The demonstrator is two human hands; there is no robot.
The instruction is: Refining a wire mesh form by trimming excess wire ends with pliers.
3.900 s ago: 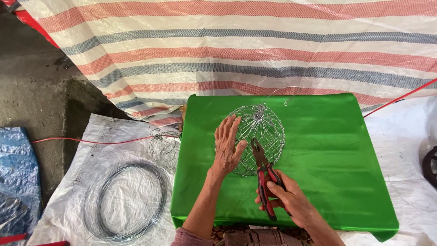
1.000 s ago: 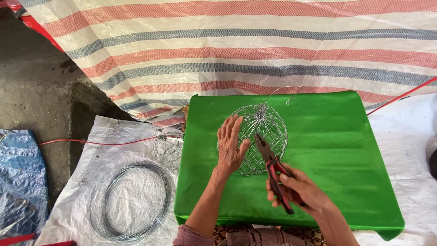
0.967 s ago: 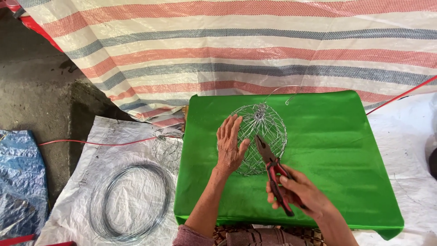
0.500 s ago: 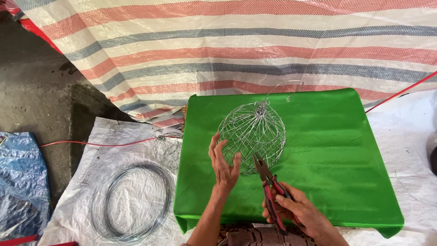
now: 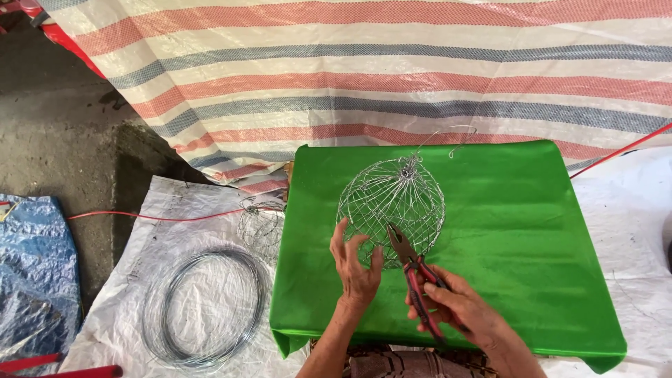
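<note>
Round wire cage [image 5: 392, 206] sits mid green-covered bench [image 5: 532, 231], knotted top w/ loose hooked wire pointing away. Just beyond both hands. Left hand [image 5: 355, 262] nearer, fingers spread, gripping nothing, tips at cage's near-left rim. Right hand [image 5: 455, 304] clenched on red-handled pliers [image 5: 413, 273], long axis running up-left, nose touching cage's near edge. Left of bench: smaller wire cage [image 5: 260, 227], wire coil [image 5: 203, 308] on white sack. No labels or signs visible.

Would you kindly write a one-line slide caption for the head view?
Left hand steadies a round wire cage on a green-covered table while the right hand holds red-handled pliers.
</note>
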